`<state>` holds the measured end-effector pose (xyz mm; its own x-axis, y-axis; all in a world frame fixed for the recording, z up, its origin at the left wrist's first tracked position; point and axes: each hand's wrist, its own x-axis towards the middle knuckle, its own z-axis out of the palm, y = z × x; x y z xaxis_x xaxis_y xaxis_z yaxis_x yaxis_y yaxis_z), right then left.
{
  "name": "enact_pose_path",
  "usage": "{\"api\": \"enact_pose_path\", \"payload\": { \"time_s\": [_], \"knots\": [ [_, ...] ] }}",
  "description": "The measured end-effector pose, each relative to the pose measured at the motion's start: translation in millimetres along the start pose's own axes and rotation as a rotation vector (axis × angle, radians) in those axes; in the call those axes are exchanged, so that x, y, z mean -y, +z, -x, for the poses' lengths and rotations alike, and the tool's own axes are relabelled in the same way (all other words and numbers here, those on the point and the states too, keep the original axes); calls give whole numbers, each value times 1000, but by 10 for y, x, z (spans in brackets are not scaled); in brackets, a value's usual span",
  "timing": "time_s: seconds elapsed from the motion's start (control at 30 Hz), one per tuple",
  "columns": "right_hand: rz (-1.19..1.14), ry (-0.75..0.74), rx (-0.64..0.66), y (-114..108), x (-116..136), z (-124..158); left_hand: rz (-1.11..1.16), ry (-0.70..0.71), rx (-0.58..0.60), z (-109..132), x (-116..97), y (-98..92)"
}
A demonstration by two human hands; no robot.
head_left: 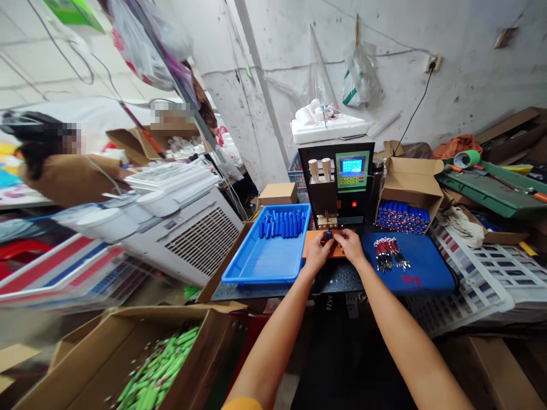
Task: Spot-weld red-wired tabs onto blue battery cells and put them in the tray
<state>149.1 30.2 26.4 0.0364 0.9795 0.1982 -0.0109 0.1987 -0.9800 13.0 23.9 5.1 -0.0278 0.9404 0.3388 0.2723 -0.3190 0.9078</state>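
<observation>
Under the electrodes of a black spot welder, a small blue cylindrical battery cell stands over an orange block. My left hand is closed, its thumb and fingers pinching the cell from the left. Close on the cell's right side, my right hand has its fingertips pinched together; whatever lies between them is too small to make out. A blue tray to the left bears several blue cells. To the right, red and black wire leads lie bunched on a blue pouch.
An open carton of blue cells stands right of the welder. White plastic crates and a green case are farther right. At lower left, a cardboard box holds green cells. Another person is at far left, beyond a white air cooler.
</observation>
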Motion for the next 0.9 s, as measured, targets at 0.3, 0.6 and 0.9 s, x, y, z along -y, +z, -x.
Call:
{"api": "enact_pose_path", "payload": {
  "time_s": [0.3,0.6,0.9],
  "knots": [
    [57,-54,52,-14,-26,-9,36,0,-37,100,-98,-102],
    [-10,1,81,-45,-67,-13,-289,87,1,380,-29,-148],
    [97,-57,235,-97,-125,4,-162,66,55,211,-19,-110]
  ]
}}
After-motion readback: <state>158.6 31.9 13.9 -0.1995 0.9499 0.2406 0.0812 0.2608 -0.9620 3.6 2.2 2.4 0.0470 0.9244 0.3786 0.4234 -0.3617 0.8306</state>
